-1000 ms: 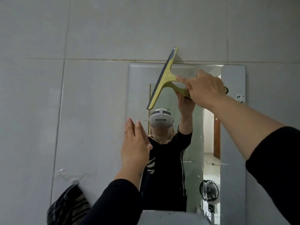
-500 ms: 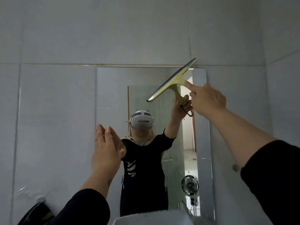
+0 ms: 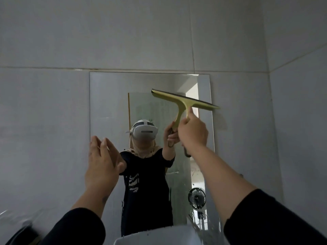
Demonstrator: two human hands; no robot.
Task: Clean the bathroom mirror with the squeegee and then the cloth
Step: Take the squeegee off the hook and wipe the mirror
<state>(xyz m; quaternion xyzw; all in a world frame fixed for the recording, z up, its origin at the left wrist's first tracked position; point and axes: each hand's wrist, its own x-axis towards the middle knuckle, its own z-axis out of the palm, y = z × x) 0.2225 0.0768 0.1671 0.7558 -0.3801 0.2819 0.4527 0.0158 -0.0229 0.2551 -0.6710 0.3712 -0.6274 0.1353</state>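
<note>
A tall rectangular mirror (image 3: 109,103) hangs on the grey tiled wall. My right hand (image 3: 193,132) grips the handle of a yellow-green squeegee (image 3: 184,101). Its blade lies nearly level across the mirror's upper right part, tilted down to the right, with its right tip past the mirror's edge. My left hand (image 3: 102,161) is raised flat with fingers together at the mirror's left edge, holding nothing. A dark cloth (image 3: 23,235) shows at the bottom left corner, blurred.
A white basin rim (image 3: 155,236) sits below the mirror. The mirror reflects a person in black with a headset and a small black fan. A side wall meets the tiled wall at the right (image 3: 269,121).
The squeegee blade has turned from steeply slanted to almost level and dropped lower on the mirror's right side. My view has shifted right and up. The left hand stayed raised.
</note>
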